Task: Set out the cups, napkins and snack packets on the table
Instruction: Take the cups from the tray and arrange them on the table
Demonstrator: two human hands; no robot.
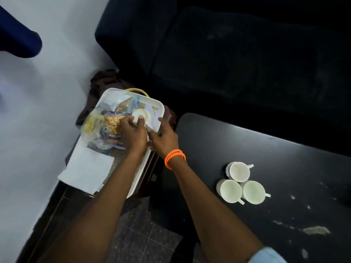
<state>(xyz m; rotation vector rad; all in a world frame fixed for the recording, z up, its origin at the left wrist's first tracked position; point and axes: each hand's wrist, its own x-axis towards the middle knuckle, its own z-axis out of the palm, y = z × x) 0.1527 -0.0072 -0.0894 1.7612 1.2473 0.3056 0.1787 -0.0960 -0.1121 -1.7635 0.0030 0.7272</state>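
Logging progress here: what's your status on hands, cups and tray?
Left hand gripping cup in tray; right hand at tray edge, grip unclear. Three cups on table. Napkins, snack packets still in tray.

Looks like a lounge or office sitting area. Dark sofa (237,59) behind a low black table (284,152) with chipped paint, plain white wall (38,111), dark tiled floor (144,234), serving tray (159,107) alongside.

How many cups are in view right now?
4. Three stand clustered on the black table: back cup, front-left cup, front-right cup. A fourth cup is in the left hand over the tray; others may be hidden.
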